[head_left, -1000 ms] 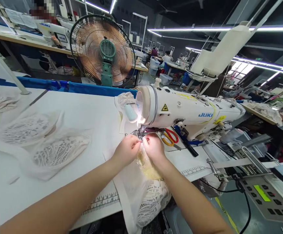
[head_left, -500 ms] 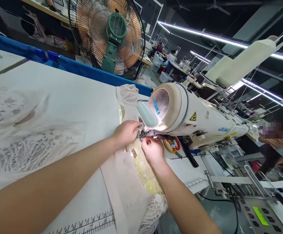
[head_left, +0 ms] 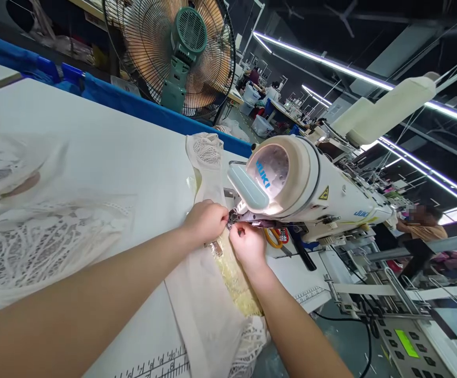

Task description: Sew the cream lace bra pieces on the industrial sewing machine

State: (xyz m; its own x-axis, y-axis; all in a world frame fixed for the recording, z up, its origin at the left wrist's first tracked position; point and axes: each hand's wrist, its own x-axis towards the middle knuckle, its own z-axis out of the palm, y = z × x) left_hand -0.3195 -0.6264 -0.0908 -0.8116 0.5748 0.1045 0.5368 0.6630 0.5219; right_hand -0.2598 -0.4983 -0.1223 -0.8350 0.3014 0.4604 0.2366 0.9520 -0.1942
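Observation:
A white sewing machine point(head_left: 311, 194) stands on the white table point(head_left: 94, 147). Cream lace fabric point(head_left: 228, 273) runs under its needle area point(head_left: 234, 218) and hangs over the table's front edge. My left hand point(head_left: 207, 220) is closed, its fingertips pinching the fabric just left of the needle. My right hand point(head_left: 246, 244) is closed too, pinching the fabric right below the needle. The two hands nearly touch. The presser foot is mostly hidden by my fingers.
Several white lace pieces point(head_left: 47, 231) lie on the table to the left. A large fan point(head_left: 171, 52) stands behind a blue rail point(head_left: 134, 105). Orange-handled scissors point(head_left: 276, 237) lie under the machine arm. A control panel point(head_left: 409, 344) sits lower right. Another person point(head_left: 421, 226) works at right.
The view has dipped and swung left, closer to the machine head. My left hand has slid a little nearer the needle; both hands keep their pinch on the fabric.

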